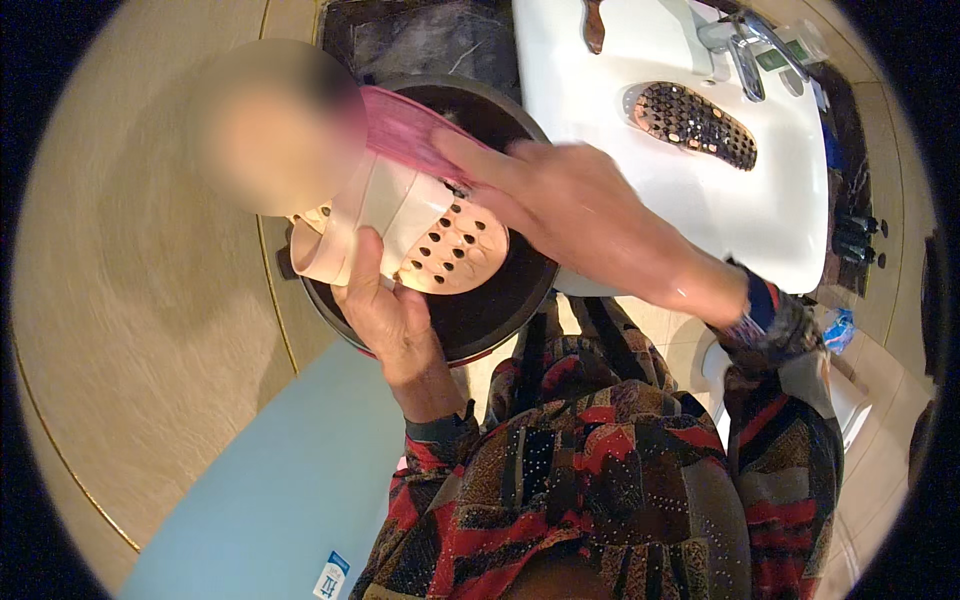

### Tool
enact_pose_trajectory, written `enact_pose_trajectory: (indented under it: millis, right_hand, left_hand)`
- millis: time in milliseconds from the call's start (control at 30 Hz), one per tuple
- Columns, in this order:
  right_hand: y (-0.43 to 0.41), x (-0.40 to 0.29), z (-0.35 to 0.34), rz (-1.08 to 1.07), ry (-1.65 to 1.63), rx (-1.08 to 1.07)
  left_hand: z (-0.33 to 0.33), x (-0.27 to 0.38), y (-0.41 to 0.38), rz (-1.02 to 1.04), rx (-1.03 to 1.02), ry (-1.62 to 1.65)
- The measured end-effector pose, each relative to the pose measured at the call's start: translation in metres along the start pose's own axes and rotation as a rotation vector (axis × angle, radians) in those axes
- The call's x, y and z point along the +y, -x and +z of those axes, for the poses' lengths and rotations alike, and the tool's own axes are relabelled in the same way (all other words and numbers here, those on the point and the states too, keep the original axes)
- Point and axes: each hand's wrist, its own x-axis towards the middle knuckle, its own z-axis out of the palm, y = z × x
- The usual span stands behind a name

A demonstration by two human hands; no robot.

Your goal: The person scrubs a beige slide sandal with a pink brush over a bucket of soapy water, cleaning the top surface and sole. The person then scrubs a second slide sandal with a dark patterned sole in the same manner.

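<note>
My left hand (394, 319) grips a slipper with a wide white strap (409, 206), thumb on the strap. Its tan footbed (465, 259) is pierced by several dark holes. My right hand (589, 206) holds a pink tool (412, 135), streaked by motion, whose exact kind I cannot tell. The tool lies across the top edge of the strap. Both hands work above a round dark basin (499, 322). A round blurred patch hides the upper left of the slipper and the far end of the tool.
To the right, a white sink (750, 240) holds a dark knobbed insole (694, 127). A brown handle (593, 26) lies at its far side, and a chrome faucet (746, 64) stands on its right. Dark marble (435, 41) borders it. A pale blue panel (277, 457) rises at lower left.
</note>
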Motion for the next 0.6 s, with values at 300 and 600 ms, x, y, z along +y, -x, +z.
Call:
enact_pose_trajectory:
  millis: [300,600]
  right_hand:
    - [-0.002,0.004,-0.001,-0.001,-0.019,0.026]
    - [0.056,-0.011,-0.012,0.062,-0.065,-0.101]
  left_hand:
    - [0.007,-0.001,0.011,0.096,-0.089,-0.063]
    - [-0.009,0.007,0.006,-0.092,0.121,0.084]
